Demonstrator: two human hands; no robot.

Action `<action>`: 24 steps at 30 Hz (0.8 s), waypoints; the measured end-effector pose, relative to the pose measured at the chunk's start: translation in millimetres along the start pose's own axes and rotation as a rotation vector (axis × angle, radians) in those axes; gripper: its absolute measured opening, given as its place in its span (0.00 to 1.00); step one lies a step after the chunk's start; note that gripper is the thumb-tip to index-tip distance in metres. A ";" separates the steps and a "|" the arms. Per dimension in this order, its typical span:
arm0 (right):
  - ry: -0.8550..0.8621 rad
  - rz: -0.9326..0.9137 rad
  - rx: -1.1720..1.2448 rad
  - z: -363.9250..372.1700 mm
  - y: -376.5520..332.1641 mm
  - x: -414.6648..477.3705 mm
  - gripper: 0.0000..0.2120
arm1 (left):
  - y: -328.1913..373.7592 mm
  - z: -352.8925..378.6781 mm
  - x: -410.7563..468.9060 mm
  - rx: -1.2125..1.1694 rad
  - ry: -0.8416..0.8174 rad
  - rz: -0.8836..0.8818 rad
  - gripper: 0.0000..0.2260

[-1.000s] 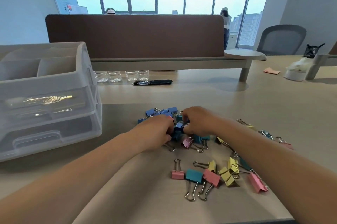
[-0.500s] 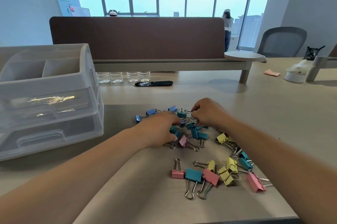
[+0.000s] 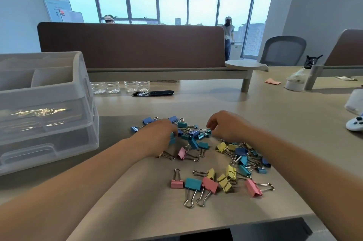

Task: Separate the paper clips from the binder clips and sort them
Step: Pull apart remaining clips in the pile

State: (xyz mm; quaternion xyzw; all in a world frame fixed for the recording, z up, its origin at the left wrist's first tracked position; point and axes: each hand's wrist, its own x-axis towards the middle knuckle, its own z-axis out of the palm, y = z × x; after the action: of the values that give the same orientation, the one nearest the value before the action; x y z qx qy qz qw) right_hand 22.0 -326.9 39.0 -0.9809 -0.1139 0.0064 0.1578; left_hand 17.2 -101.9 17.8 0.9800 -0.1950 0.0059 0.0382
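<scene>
L hand [image 3: 159,136] & R hand [image 3: 225,126] in binder clips [image 3: 193,142] near drawer box [image 3: 49,103], can't tell grips; light, snaggy imo, I'd pinch wire handles [image 3: 189,199].

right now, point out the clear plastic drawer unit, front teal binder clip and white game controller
clear plastic drawer unit [image 3: 49,115]: head view, front of upper drawer
front teal binder clip [image 3: 193,182]: head view, its teal body
white game controller [image 3: 354,124]: head view, top face

4 clear containers [image 3: 112,86], chair [image 3: 282,50], controller [image 3: 354,124]
</scene>
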 end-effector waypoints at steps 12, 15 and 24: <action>-0.154 0.010 -0.263 11.6 6.0 6.3 0.43 | 29.3 2.2 1.2 0.005 -0.122 0.220 0.29; -0.210 -0.030 -0.257 13.0 4.8 16.1 0.37 | 26.6 5.3 8.2 -0.004 -0.116 0.213 0.26; -0.116 -0.098 -0.234 25.8 -10.9 44.2 0.09 | -2.5 10.5 10.9 -0.044 -0.011 0.125 0.08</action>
State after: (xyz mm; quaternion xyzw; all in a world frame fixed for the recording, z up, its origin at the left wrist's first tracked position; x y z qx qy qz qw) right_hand 61.5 -298.9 18.9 -0.9838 -0.1708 0.0418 0.0358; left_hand 28.2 -104.6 7.5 0.9648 -0.2563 -0.0015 0.0583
